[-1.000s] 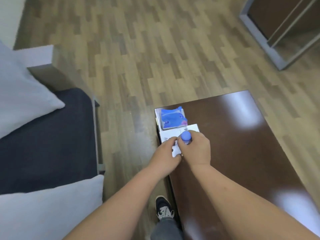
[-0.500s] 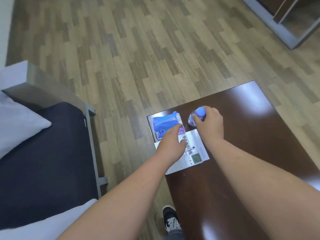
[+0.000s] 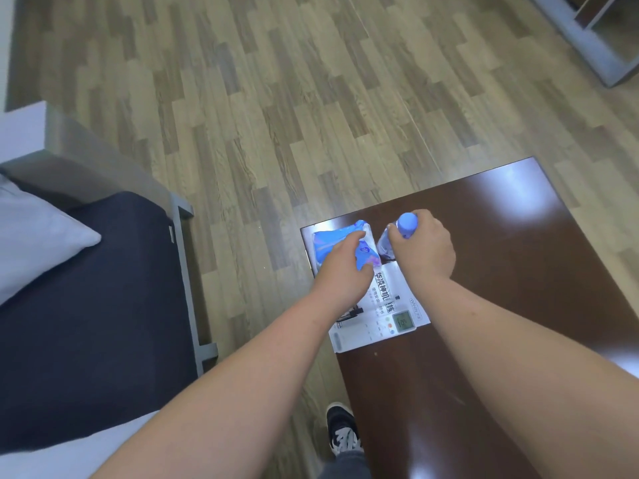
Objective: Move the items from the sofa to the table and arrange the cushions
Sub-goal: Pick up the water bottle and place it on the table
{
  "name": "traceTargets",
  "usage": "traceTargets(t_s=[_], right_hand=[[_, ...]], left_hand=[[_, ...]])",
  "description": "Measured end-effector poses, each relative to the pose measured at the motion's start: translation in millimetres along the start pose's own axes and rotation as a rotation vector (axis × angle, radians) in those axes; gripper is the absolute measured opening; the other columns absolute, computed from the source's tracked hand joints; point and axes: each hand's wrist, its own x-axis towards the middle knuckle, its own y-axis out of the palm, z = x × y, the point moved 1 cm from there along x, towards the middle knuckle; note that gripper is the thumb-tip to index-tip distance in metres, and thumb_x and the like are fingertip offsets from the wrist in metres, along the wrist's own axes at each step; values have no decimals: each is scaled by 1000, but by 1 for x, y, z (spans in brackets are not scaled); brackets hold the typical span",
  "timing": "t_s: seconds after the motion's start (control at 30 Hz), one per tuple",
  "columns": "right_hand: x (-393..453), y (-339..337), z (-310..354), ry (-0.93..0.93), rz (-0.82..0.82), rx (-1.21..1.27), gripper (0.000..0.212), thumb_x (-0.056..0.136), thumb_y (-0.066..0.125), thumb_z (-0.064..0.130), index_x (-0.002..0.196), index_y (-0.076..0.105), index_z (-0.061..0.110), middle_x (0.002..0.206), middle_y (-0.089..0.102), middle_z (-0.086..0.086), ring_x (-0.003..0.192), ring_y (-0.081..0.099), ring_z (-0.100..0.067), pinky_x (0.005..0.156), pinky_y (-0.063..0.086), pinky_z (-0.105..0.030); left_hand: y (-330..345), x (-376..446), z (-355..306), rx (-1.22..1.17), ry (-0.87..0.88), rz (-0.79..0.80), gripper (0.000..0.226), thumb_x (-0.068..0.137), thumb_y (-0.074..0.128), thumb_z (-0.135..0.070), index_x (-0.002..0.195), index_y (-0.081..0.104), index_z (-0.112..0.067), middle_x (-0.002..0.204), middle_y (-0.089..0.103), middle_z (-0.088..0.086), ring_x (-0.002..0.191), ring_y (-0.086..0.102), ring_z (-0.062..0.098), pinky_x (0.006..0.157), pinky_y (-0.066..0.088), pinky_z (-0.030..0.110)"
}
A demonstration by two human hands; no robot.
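A small water bottle [image 3: 397, 236] with a blue cap is gripped near its top by the right hand [image 3: 423, 248], fingers wrapped around the neck so that it can be stood upright on the dark brown tabletop [image 3: 518, 271]. Whether its base already rests on the wood cannot be told — the hand hides it. At about 9 o'clock from the bottle, just beside it, lies a blue tissue pack [image 3: 337, 243], set into the tabletop's corner nearest the sofa. The left hand [image 3: 344, 274] is laid over the near edge of that pack, fingers spread and half curled; whether it grips or merely presses the pack into line cannot be told.

At 6 o'clock from both items a white leaflet [image 3: 383, 312] with printed characters and a remote-control picture lies flat, its upper part partly covered by the left hand. The three things are gathered tightly at one corner, presumably so that the rest of the tabletop is left free and the reach from the sofa is kept short.

The sofa seat [image 3: 86, 305], at 9 o'clock from the tabletop, shows no loose items in its visible part. A pale cushion [image 3: 38, 250] sits at its far end and another [image 3: 62, 454] at the near edge, both askew — the arranging appears not yet done.
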Motion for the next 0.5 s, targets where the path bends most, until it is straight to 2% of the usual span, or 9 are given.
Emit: traceTargets(t_s=[0.1, 0.2, 0.27, 0.37, 0.5], right_hand=[[-11, -8, 4, -6, -154, -122, 59, 84, 57, 57, 129, 49, 20, 96, 69, -6, 85, 66, -33, 62, 36, -32], [-29, -4, 20, -185, -237, -73, 50, 84, 60, 50, 121, 57, 17, 78, 69, -6, 67, 66, -35, 55, 37, -31], [-45, 7, 37, -353, -205, -57, 41, 82, 57, 47, 109, 63, 17, 70, 67, -4, 59, 65, -33, 51, 41, -30], [-75, 28, 71, -577, -95, -40, 43, 80, 50, 48, 100, 69, 14, 65, 67, -2, 55, 65, -29, 46, 42, -28], [-126, 54, 129, -707, 54, 41, 42, 81, 49, 48, 101, 68, 16, 62, 64, 2, 55, 65, -25, 47, 45, -29]], left_hand=[[-11, -7, 5, -16, -10, -23, 56, 94, 56, -19, 147, 39, -28, 140, 51, -4, 118, 56, 16, 94, 45, 28], [-28, -18, 19, -48, -33, -61, 55, 93, 56, -18, 145, 41, -29, 139, 52, -4, 111, 57, 13, 88, 43, 23], [-45, -27, 30, -84, -60, -109, 54, 93, 57, -18, 144, 43, -30, 137, 53, -4, 107, 57, 9, 85, 44, 22], [-73, -45, 45, -144, -97, -189, 53, 93, 57, -19, 143, 44, -30, 134, 53, -7, 106, 57, 8, 89, 51, 28], [-120, -86, 83, -235, -145, -316, 46, 95, 56, -25, 140, 46, -33, 131, 54, -11, 111, 58, 9, 91, 54, 33]])
